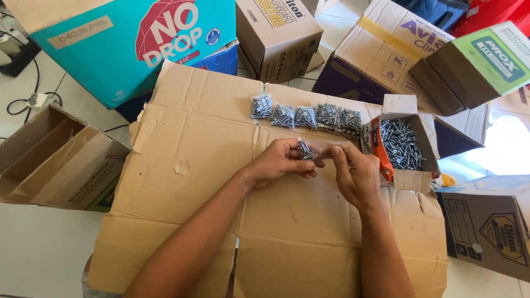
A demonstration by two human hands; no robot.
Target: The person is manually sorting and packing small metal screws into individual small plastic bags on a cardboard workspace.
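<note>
Both hands pinch one small clear bag of screws (305, 149) between them: the left hand (281, 161) grips the filled end, the right hand (353, 172) its empty end. Just beyond lie five filled bags (305, 116); an open screw box (402, 144) sits right of the right hand, all on flattened cardboard (204, 149).

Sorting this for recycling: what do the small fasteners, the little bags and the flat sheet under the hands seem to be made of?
Screws: apparently bright metal, grey and glinting. Little bags: thin clear plastic, contents showing through. Flat sheet: brown corrugated cardboard, matte, creased and torn.
</note>
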